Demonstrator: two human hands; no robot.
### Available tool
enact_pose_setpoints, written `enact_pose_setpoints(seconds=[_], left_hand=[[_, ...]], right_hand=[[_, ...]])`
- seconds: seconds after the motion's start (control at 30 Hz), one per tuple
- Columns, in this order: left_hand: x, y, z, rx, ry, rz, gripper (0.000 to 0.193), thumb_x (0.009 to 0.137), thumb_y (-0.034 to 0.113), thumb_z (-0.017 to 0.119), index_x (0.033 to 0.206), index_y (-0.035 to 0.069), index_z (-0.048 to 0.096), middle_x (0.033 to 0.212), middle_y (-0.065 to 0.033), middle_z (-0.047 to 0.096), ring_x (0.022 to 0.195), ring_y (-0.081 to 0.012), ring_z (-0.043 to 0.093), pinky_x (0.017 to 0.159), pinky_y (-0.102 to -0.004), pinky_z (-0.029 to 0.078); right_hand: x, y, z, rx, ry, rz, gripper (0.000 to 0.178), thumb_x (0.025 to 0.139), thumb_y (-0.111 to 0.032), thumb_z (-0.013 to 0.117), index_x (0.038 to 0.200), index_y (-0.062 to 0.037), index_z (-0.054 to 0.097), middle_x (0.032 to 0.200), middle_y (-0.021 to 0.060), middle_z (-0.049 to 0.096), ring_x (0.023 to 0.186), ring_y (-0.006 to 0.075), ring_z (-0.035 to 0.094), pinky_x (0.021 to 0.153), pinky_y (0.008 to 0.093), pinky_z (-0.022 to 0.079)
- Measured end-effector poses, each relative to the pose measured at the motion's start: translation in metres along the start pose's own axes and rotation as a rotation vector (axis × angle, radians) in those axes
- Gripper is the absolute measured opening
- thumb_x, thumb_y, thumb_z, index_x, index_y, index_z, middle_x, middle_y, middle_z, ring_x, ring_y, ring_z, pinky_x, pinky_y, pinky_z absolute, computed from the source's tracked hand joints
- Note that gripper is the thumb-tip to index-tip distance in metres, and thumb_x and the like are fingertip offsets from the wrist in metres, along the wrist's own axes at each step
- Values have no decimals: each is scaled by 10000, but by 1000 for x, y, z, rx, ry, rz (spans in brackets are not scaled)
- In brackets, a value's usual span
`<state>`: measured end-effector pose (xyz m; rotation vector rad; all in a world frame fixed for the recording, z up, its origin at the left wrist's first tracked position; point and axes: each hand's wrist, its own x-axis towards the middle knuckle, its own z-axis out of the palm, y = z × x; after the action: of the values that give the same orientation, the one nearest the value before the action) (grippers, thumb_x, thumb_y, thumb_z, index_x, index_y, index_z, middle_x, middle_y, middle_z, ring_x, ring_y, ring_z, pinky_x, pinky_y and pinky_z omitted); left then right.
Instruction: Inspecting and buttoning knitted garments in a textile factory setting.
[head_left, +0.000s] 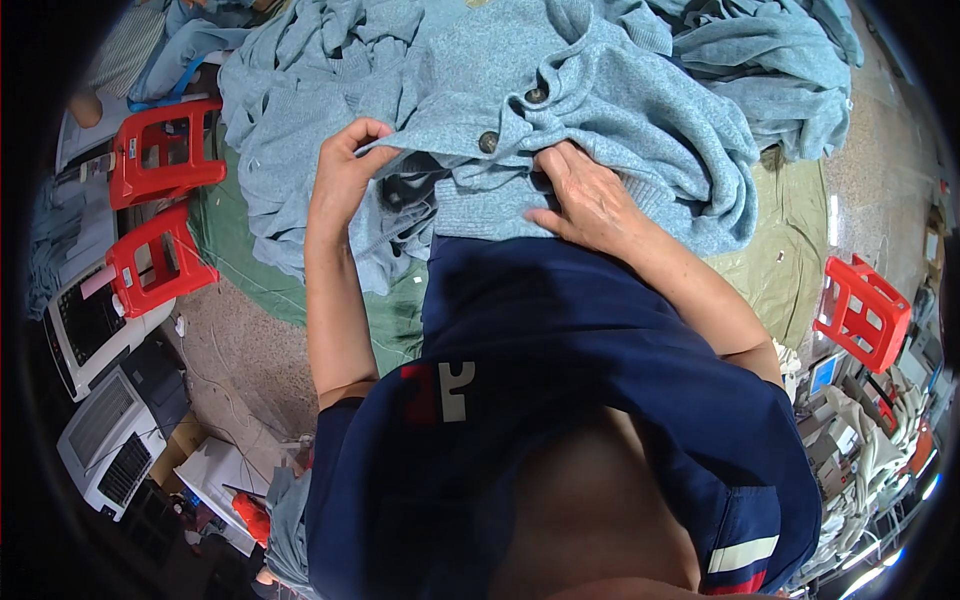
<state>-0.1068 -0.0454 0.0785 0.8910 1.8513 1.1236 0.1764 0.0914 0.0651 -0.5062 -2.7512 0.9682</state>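
A light blue knitted cardigan [600, 110] with dark round buttons [488, 142] lies in front of me on top of a pile of like garments. My left hand [348, 165] pinches the cardigan's front edge and lifts it, fingers closed on the fabric. My right hand [585, 195] lies flat on the ribbed hem just right of the buttons, pressing the cloth down. A second button [537, 95] sits higher on the same placket. My dark blue shirt fills the lower middle of the view.
More blue knitwear [760, 60] is heaped across a green sheet [790, 240] on the floor. Two red plastic stools [160, 150] stand at the left, another red stool [862, 312] at the right. White machines [100, 430] sit at lower left.
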Motion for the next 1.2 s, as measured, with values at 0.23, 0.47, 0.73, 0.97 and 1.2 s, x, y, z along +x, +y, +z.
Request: enact_pose_setpoints(seconds=[0.23,0.47,0.73,0.97,1.2], left_hand=[[-18,-3,-10,-656,-107,-11,116,813,71,653,909,11,628,982,-58,618,929,-134,559,864,-271,401],[-13,13,12,-721,-172,-17,143,817,65,636,940,-8,632,965,-49,625,888,-111,563,829,-239,407],[-20,47,26,-715,-200,170,112,775,86,673,828,9,611,949,-52,597,855,-110,516,773,-242,383],[-35,123,66,-605,-261,16,139,905,134,655,913,-4,672,843,-6,653,798,-63,575,769,-204,449],[-39,114,82,-433,-181,141,155,905,129,674,960,-15,660,870,10,655,806,-25,562,727,-179,450]], right_hand=[[-4,-7,4,-88,90,142,277,815,-148,637,1010,19,532,963,202,594,865,376,641,739,422,532],[4,7,25,-335,88,227,199,814,-91,591,960,44,582,926,199,597,840,310,660,687,394,550],[-3,-9,-28,-256,142,-90,99,749,-56,582,845,-37,573,843,99,578,810,260,627,657,360,510],[13,-57,-83,-300,714,-704,251,650,-95,689,895,-41,680,825,26,627,692,149,592,584,259,447],[22,-48,-61,-197,751,-608,250,620,-43,721,862,-7,673,818,59,624,689,172,596,567,269,480]])
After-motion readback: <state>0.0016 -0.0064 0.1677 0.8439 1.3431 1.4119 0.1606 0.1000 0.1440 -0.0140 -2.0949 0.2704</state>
